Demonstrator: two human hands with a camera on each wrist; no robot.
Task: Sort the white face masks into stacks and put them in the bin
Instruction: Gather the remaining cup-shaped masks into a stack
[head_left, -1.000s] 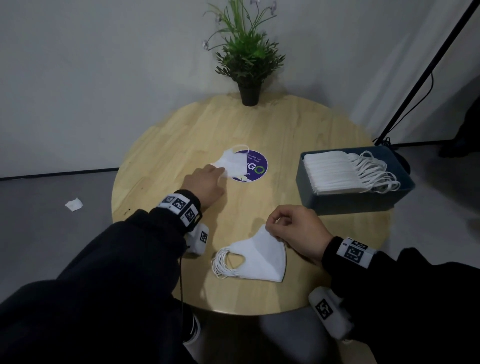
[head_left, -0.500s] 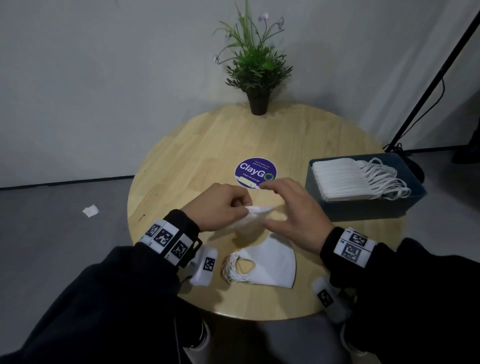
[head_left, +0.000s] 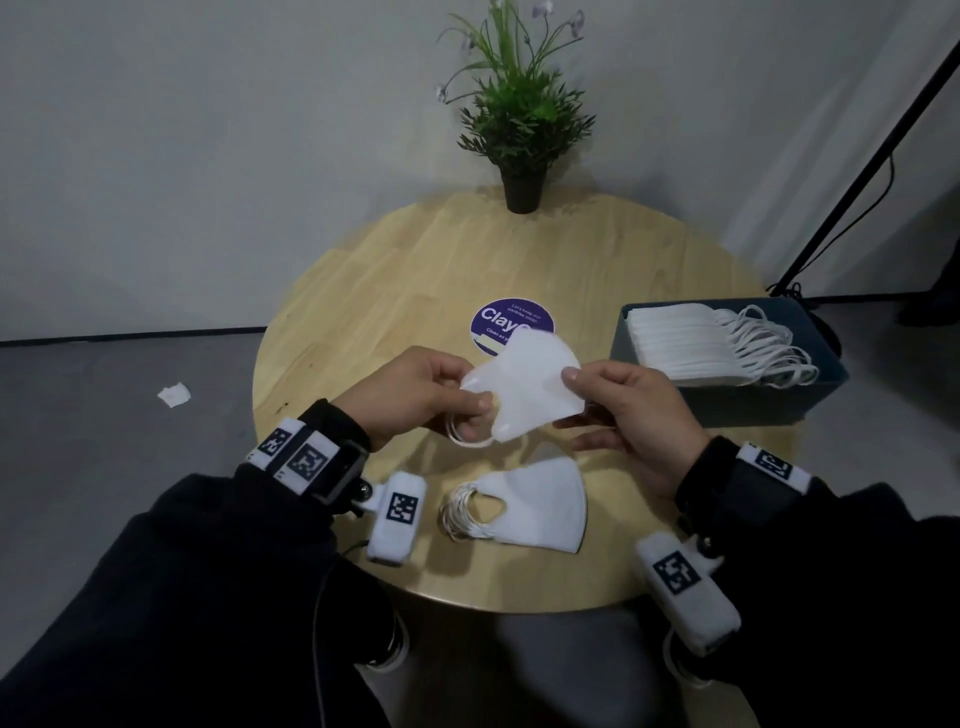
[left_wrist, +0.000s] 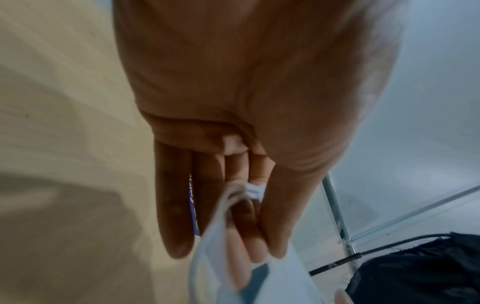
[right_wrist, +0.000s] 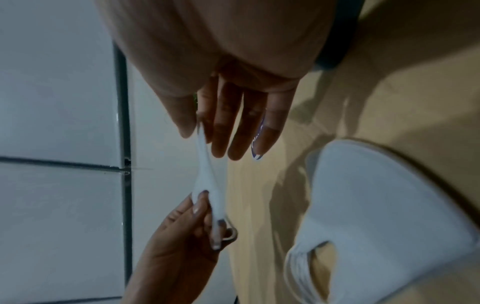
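Observation:
A single white face mask (head_left: 524, 387) hangs in the air above the round wooden table (head_left: 395, 291), held between both hands. My left hand (head_left: 415, 395) pinches its left edge near the ear loops (left_wrist: 233, 197). My right hand (head_left: 628, 410) pinches its right edge between thumb and forefinger (right_wrist: 200, 127). Below them, a small stack of white masks (head_left: 524, 506) lies near the table's front edge, also seen as the stack (right_wrist: 384, 216) in the right wrist view. The blue-grey bin (head_left: 810, 400) at the right holds a tall stack of masks (head_left: 680, 345).
A potted plant (head_left: 522, 130) stands at the table's far edge. A round purple sticker (head_left: 501, 317) marks the table's middle. A scrap of white paper (head_left: 174, 394) lies on the grey floor at the left. A black stand pole (head_left: 872, 156) slants at the right.
My left hand brought the mask from the purple sticker toward me. My right hand left the stack and took the mask's other edge; both now hold it raised and spread.

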